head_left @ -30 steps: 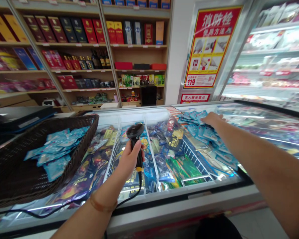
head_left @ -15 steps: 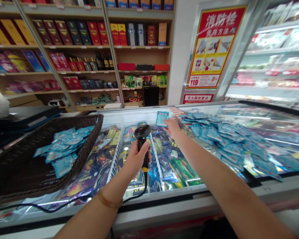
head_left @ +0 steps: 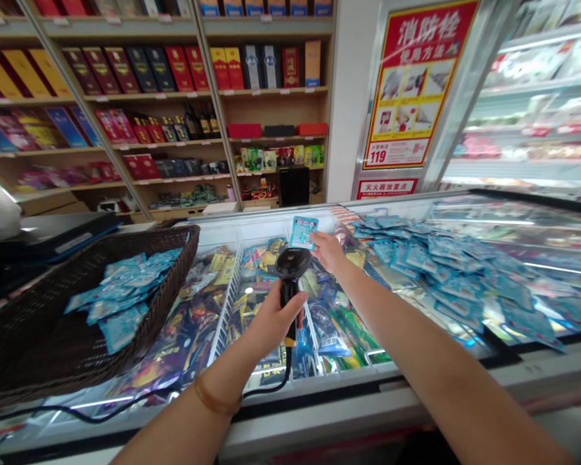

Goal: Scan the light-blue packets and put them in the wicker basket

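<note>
My left hand (head_left: 274,315) is wrapped round the handle of a black and yellow barcode scanner (head_left: 293,263), whose cable hangs down and runs left. Just beyond the scanner head, my right hand (head_left: 328,250) pinches a light-blue packet (head_left: 303,231) at its right edge and holds it upright. A heap of similar blue packets (head_left: 430,258) lies on the freezer's glass at the right. More blue packets (head_left: 126,287) lie in a brown woven basket (head_left: 39,329) at the left.
Under my hands is a chest freezer (head_left: 339,403) holding bagged goods, split by white wire dividers (head_left: 226,309). Behind it stand shelves (head_left: 164,95) of boxes and bottles. A red and yellow poster (head_left: 419,90) hangs on the wall, with a lit display fridge (head_left: 527,123) at the right.
The blue packet in my right hand has moved a little left. My left hand has shifted the scanner right, so its head now sits just below the packet.
</note>
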Demonstrator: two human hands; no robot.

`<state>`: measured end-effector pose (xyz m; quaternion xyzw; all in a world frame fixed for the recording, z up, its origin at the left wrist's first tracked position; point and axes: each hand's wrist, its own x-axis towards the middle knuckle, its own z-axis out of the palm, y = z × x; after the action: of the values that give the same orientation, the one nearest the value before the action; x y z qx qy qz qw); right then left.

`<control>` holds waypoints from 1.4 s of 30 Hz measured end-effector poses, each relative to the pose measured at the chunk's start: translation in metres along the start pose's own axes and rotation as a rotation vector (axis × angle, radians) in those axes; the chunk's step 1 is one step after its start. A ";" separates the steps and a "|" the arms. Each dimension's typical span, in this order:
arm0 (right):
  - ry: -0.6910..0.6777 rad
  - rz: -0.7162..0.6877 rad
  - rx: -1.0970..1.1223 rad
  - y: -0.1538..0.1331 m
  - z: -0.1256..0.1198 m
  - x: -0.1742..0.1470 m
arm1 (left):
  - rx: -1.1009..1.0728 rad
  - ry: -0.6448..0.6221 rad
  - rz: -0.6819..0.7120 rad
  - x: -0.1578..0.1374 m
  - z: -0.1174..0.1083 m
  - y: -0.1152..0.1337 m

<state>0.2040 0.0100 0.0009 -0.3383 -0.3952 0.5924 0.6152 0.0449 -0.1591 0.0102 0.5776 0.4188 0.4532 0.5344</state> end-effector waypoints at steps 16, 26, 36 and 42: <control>-0.025 -0.020 -0.050 0.011 -0.004 0.004 | 0.055 -0.057 0.027 0.000 0.002 0.002; -0.007 -0.036 -0.079 0.012 -0.007 0.003 | 0.045 -0.062 0.017 0.002 0.001 -0.004; 0.063 0.166 -0.333 0.024 0.080 -0.008 | -0.376 0.476 0.062 -0.022 -0.048 0.065; -0.243 0.202 -0.209 0.038 0.216 -0.004 | -0.347 0.819 0.200 -0.059 -0.128 0.097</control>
<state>-0.0046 -0.0026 0.0661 -0.3643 -0.4899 0.6434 0.4618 -0.0938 -0.1931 0.1053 0.2906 0.4558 0.7570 0.3671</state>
